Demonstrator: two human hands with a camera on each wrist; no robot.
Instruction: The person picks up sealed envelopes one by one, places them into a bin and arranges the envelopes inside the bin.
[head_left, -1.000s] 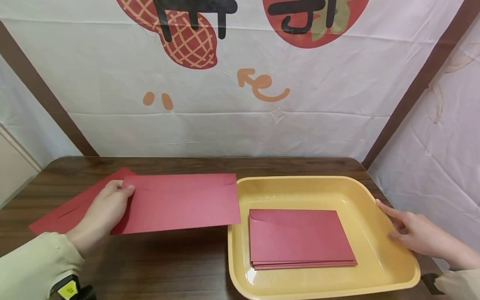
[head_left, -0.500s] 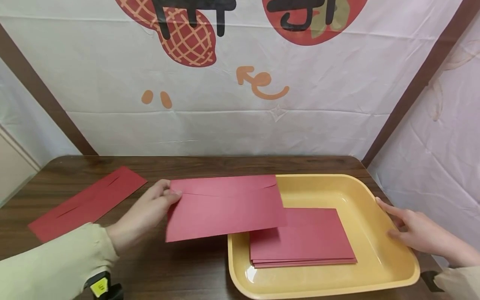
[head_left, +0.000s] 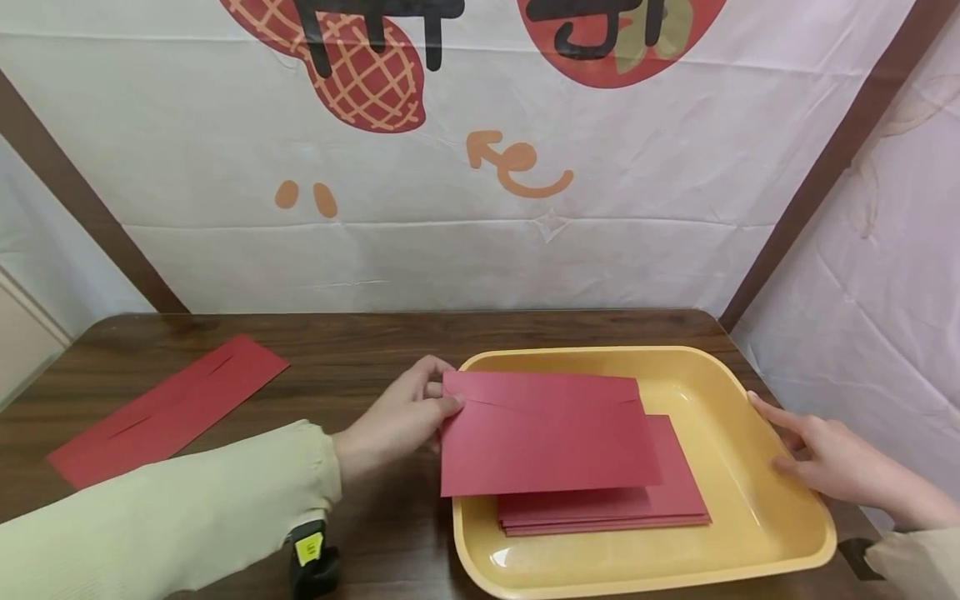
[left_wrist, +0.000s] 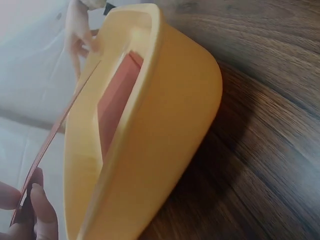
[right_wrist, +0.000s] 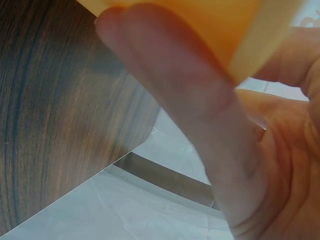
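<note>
My left hand (head_left: 405, 412) pinches a red envelope (head_left: 547, 433) by its left edge, thumb on top. The envelope is held out over the yellow tray (head_left: 750, 562), overlapping a stack of red envelopes (head_left: 678, 475) inside it. In the left wrist view the held envelope (left_wrist: 55, 127) shows almost edge-on, above the tray's rim. My right hand (head_left: 843, 462) grips the tray's right wall. The right wrist view shows a finger along the tray's outside, with the thumb on the other side of the wall.
Another red envelope (head_left: 168, 408) with slits lies slantwise on the left of the dark wooden table (head_left: 360, 342). Behind the table hangs a white printed cloth (head_left: 420, 258). A second cloth rises along the right side.
My left hand has carried the envelope rightward from beside the slitted one to over the tray, uncovering the slitted one. My right hand has stayed on the tray.
</note>
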